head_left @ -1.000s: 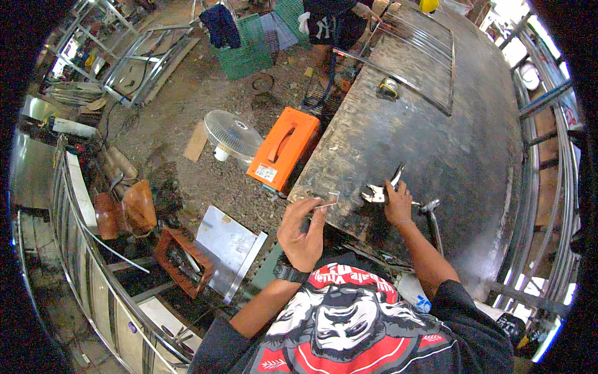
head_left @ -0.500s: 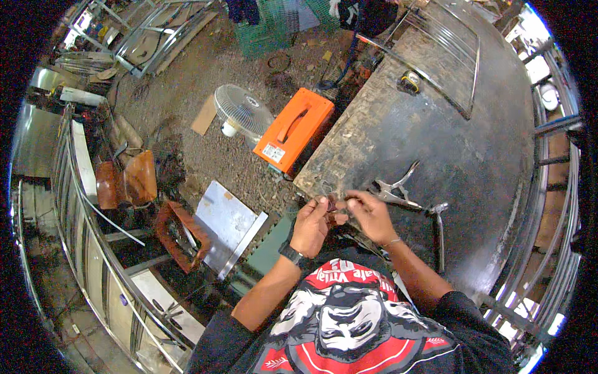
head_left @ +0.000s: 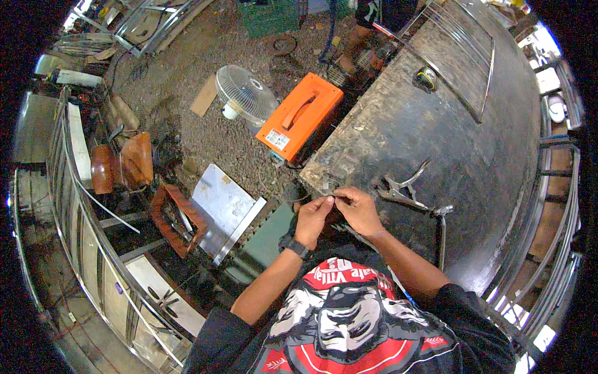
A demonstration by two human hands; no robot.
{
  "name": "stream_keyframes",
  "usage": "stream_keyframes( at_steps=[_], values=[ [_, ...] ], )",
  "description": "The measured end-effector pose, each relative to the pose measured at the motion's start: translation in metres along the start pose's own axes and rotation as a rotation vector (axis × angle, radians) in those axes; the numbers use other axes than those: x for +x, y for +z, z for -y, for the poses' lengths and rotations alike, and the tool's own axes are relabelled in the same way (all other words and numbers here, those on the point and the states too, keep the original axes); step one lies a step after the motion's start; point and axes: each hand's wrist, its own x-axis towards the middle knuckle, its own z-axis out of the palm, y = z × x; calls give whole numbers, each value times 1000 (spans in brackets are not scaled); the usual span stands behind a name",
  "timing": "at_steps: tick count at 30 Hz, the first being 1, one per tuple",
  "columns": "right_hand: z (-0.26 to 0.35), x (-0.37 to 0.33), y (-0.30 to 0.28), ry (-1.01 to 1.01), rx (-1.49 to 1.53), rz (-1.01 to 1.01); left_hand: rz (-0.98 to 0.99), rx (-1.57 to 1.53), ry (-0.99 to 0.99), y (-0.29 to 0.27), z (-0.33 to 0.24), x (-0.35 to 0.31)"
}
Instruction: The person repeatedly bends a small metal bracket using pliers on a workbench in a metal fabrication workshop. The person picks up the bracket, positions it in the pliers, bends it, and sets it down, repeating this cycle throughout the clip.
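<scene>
My left hand and my right hand meet fingertip to fingertip just in front of me, over the near left corner of the dark worktable. Thumb and index finger are pinched together on each. Whatever sits between them is too small and too covered to name. A locking clamp with wide metal jaws lies on the tabletop to the right of my right hand. Close by it, a metal bar with a cross-head runs toward me. A dark watch band circles my left wrist.
Beyond the table's left edge stand an orange machine with a handle and a fan. A tape measure and a barred metal frame rest farther along the tabletop. A metal sheet lies at left. Another person's leg shows at top.
My right hand has turned and drawn in against my left, so the fingertips now touch. The view has shifted slightly. At the top, the other person has moved.
</scene>
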Motion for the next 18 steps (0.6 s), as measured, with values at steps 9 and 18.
stream_keyframes(
  at_steps=[9, 18],
  values=[
    [-14, 33, 10, -201, -474, -238, -295, 1181, 716, -32, -25, 47],
    [-36, 39, 29, -206, -493, -276, -128, 1167, 918, -48, -30, 86]
  ],
)
